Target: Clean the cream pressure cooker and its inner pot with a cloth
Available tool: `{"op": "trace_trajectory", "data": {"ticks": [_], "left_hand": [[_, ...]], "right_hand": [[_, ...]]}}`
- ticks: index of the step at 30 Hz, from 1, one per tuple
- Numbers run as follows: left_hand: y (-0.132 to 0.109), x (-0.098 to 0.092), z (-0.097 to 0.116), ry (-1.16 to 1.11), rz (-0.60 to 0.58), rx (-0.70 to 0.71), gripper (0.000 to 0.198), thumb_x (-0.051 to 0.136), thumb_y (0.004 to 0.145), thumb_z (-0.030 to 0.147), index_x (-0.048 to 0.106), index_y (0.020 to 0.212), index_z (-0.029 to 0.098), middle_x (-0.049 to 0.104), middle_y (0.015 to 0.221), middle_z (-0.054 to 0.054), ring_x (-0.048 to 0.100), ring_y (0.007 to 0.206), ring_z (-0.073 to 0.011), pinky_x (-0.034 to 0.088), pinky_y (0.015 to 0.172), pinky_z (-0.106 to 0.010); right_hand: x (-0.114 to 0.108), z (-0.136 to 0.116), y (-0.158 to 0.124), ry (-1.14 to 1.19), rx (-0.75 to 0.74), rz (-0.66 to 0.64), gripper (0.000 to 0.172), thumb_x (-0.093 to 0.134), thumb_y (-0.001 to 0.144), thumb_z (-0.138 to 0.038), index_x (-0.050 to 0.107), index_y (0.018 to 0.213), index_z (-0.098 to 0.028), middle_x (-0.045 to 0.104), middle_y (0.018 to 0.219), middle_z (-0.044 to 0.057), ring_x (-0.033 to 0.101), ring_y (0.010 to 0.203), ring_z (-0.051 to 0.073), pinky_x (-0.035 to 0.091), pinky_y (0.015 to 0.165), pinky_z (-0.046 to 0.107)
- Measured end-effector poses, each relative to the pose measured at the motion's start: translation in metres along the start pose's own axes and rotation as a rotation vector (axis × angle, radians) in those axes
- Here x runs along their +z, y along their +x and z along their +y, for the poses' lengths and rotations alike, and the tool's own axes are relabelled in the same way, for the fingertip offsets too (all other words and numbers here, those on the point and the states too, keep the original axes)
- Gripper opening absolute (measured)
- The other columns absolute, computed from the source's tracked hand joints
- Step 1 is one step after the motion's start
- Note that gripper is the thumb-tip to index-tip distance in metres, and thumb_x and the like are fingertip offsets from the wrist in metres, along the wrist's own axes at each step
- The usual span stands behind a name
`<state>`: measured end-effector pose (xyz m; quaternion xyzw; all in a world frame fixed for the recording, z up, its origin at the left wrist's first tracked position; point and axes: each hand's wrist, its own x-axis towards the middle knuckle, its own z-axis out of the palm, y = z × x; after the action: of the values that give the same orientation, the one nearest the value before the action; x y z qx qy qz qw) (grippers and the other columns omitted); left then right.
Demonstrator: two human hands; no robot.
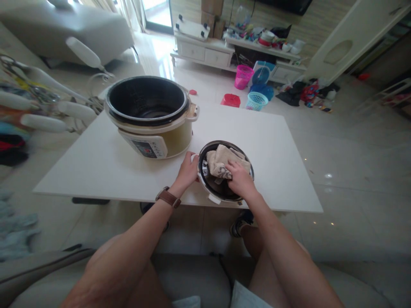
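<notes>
A round cooker lid (213,189) lies upside down on the white table (272,141), near its front edge. My left hand (188,170) grips the lid's left rim; a brown watch sits on that wrist. My right hand (239,179) presses a crumpled beige cloth (221,162) into the lid's dark inside, fingers curled over the cloth. Behind and to the left stands a cream electric cooker (150,115), open, with its dark inner pot showing.
A drying rack (41,107) with white bars and hung items stands at the left. Beyond the table, on the shiny tiled floor, are pink (243,76) and blue baskets (256,101), a red tub (230,100) and a low white cabinet (205,51). My bare knees are below.
</notes>
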<state>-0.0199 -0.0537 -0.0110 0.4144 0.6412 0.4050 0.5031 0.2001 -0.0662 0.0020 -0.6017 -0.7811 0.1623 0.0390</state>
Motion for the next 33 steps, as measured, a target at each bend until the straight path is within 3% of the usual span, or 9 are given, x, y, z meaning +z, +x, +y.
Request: {"op": "trace_trajectory", "data": {"ticks": [4, 14, 27, 33], "left_hand": [[-0.001, 0.0, 0.002, 0.008, -0.006, 0.0, 0.022, 0.045, 0.103, 0.042, 0.053, 0.114, 0.025, 0.065, 0.088, -0.003, 0.065, 0.062, -0.0198, 0.054, 0.049, -0.03], [0.0, 0.0, 0.002, 0.027, -0.006, -0.029, 0.026, 0.048, 0.102, 0.043, 0.053, 0.12, 0.025, 0.068, 0.092, -0.003, 0.065, 0.061, -0.018, 0.055, 0.054, -0.03], [0.0, 0.0, 0.004, 0.0, -0.006, -0.03, 0.021, 0.05, 0.101, 0.041, 0.053, 0.114, 0.025, 0.068, 0.092, -0.003, 0.067, 0.061, -0.0195, 0.052, 0.046, -0.027], [0.0, 0.0, 0.004, -0.013, -0.016, -0.039, 0.024, 0.051, 0.1, 0.043, 0.054, 0.117, 0.025, 0.069, 0.095, -0.004, 0.068, 0.063, -0.0187, 0.055, 0.051, -0.028]], "right_hand": [[0.001, -0.003, -0.001, 0.007, 0.053, -0.068, 0.079, 0.056, 0.082, -0.009, 0.053, 0.159, -0.026, 0.039, 0.173, 0.009, 0.045, 0.153, 0.038, 0.045, 0.12, 0.05], [0.004, -0.013, -0.003, -0.035, 0.067, -0.068, 0.086, 0.057, 0.082, -0.01, 0.044, 0.165, -0.027, 0.037, 0.174, 0.008, 0.043, 0.155, 0.04, 0.047, 0.119, 0.051], [0.003, -0.021, -0.005, -0.061, 0.07, -0.072, 0.083, 0.055, 0.084, -0.011, 0.043, 0.165, -0.024, 0.035, 0.175, 0.011, 0.041, 0.155, 0.044, 0.046, 0.119, 0.054], [0.004, -0.022, -0.005, -0.072, 0.079, -0.07, 0.083, 0.056, 0.084, -0.012, 0.043, 0.165, -0.024, 0.034, 0.175, 0.01, 0.041, 0.156, 0.042, 0.046, 0.12, 0.052]]}}
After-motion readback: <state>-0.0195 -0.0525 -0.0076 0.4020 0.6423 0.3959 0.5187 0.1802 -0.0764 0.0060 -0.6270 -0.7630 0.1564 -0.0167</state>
